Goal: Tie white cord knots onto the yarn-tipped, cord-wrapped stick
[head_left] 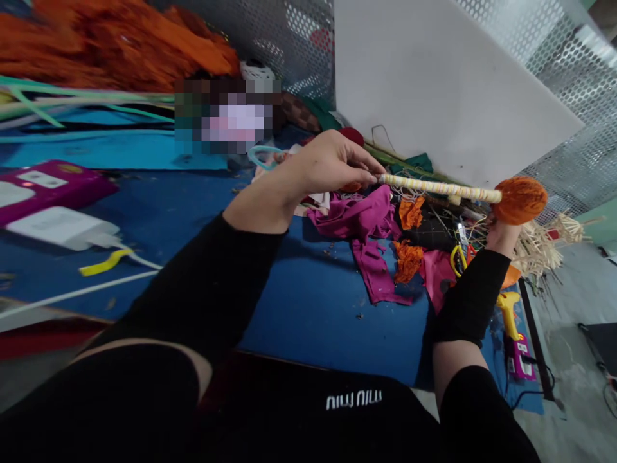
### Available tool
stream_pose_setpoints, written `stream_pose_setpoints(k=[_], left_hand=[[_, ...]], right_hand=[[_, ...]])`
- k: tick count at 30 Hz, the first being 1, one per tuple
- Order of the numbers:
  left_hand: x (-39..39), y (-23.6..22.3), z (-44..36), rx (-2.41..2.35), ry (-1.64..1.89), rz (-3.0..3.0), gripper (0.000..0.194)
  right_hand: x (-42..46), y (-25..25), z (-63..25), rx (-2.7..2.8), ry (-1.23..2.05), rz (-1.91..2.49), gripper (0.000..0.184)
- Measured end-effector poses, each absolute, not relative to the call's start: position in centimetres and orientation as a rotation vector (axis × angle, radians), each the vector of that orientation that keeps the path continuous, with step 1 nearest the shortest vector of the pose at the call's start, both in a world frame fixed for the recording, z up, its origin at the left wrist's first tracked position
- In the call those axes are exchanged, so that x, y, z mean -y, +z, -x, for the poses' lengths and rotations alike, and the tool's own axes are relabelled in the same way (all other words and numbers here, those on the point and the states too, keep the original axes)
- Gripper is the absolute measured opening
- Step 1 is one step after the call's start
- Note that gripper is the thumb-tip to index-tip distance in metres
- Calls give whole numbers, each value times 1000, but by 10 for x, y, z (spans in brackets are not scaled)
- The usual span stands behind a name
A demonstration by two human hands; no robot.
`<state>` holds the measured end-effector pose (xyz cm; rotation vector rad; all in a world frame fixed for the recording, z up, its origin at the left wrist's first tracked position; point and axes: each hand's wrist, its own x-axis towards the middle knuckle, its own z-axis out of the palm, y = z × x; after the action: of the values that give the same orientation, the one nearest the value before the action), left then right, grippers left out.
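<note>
My left hand is closed in a pinch on the near-left end of a thin stick wrapped in white and yellow banding. The stick runs almost level to the right, up against a fuzzy orange ball. Behind and below that ball is my right hand, its fingers mostly hidden; it appears to hold the ball. Magenta cloth scraps and crumpled orange pieces lie on the blue table beneath the stick.
Yellow-handled scissors and a yellow glue gun are near my right arm. Pale straw-like pieces jut past the table edge. On the left are an orange cloth heap, a white charger with its cable, and a magenta power strip.
</note>
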<state>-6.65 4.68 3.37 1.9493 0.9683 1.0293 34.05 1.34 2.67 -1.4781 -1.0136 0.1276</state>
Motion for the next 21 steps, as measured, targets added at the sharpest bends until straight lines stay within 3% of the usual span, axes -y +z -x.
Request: stream_pose_setpoints(k=[3, 6, 8, 12, 15, 21], left_hand=[[-39, 40, 61, -972, 1060, -1898, 32], [-32, 43, 51, -963, 1139, -1841, 29], [-28, 44, 45, -956, 1170, -1811, 28], [-23, 43, 36, -924, 1203, -1772, 28], [-23, 41, 32, -876, 1212, -1738, 27], [-25, 38, 27, -846, 1250, -1689, 22]], right_hand=[[-12, 29, -321, 992, -132, 1676, 19], [-9, 38, -297, 1126, -411, 1842, 35], [-8, 41, -275, 1367, -459, 1835, 34], [-9, 30, -215, 1806, 108, 1372, 25], [-6, 15, -175, 1776, 436, 1124, 26], [6, 12, -151, 1615, 240, 1078, 32]])
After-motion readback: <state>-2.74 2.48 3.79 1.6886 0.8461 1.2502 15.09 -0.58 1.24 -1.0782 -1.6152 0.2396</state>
